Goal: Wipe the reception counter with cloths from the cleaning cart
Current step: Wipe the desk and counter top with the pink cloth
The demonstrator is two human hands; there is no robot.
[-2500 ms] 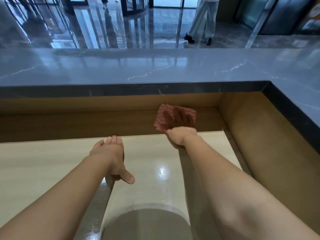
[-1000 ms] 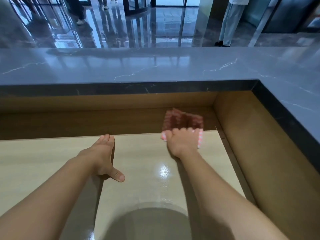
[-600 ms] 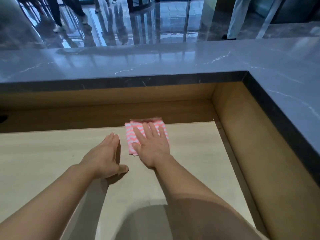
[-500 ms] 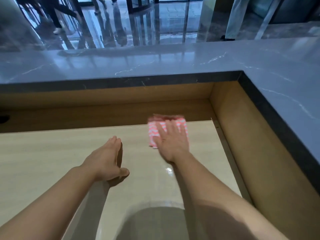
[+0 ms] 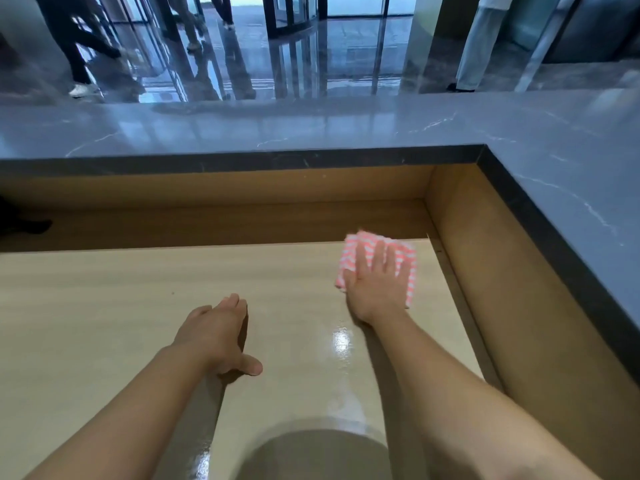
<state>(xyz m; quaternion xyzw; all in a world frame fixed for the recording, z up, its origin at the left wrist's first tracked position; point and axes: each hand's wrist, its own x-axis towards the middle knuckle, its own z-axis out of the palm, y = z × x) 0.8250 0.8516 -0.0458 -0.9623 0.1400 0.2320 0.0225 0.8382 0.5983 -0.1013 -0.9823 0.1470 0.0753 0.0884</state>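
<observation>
Cloth (image 5: 406, 255), pink-and-white striped and folded to a rough square, pinned flat beneath the right hand (image 5: 377, 285) at the far right corner of the pale wood worktop (image 5: 104, 323).

Far to the left of both hands, at the picture's edge: a dark object (image 5: 20, 220) in the shadowed recess behind the worktop, too dim to identify.

Left hand (image 5: 218, 336) next, reached forward on a bare, nearly straight arm entering from the lower left. Fingers straight and held together, pointing away; thumb stuck out sideways toward the right arm. Relaxed, holding nothing, palm turned partly down and to the right. Low at the worktop, with its shadow tight beside it; actual contact hard to judge.

Between the two hands, slightly nearer: a bright glare spot (image 5: 341, 341) on the glossy surface.

Right hand farther forward than the left, palm down, fingers straight and a little spread, pressing the cloth rather than gripping it. Striped fabric showing past the fingertips and on both sides of the palm.

Just right of that hand: a brown wooden side wall (image 5: 519, 306). Beyond and above both hands, and wrapping round to the right: a grey marble ledge (image 5: 311, 126).
</observation>
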